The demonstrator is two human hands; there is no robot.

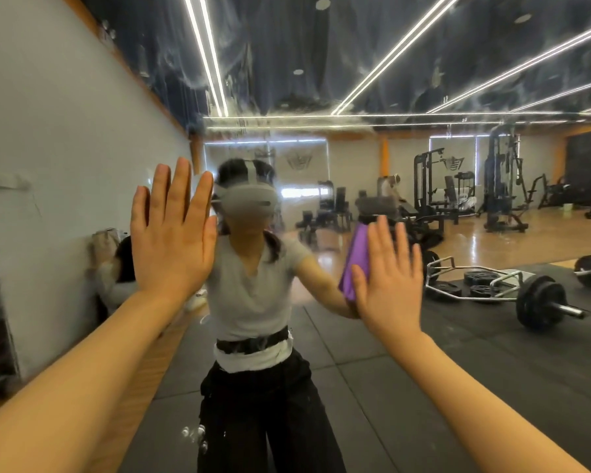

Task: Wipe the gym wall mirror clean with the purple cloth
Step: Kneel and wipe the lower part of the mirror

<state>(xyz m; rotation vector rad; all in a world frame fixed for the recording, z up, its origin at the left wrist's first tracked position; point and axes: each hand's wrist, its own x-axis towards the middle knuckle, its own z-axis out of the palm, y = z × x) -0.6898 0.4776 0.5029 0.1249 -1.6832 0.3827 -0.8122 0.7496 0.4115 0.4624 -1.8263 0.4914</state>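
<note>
The gym wall mirror (372, 80) fills the view, with cloudy smears and streaks across its upper part. My right hand (388, 278) lies flat with straight fingers and presses the purple cloth (357, 264) against the glass at chest height; most of the cloth is hidden behind the palm, only its left edge shows. My left hand (173, 230) is raised with straight, spread fingers flat toward the mirror further left, holding nothing. Whether it touches the glass I cannot tell.
The mirror reflects a person in a grey top with a headset (249, 199), a barbell (539, 302) and weight plates on black floor mats, and gym machines (502, 186) at the back. A grey wall (65, 131) runs along the left.
</note>
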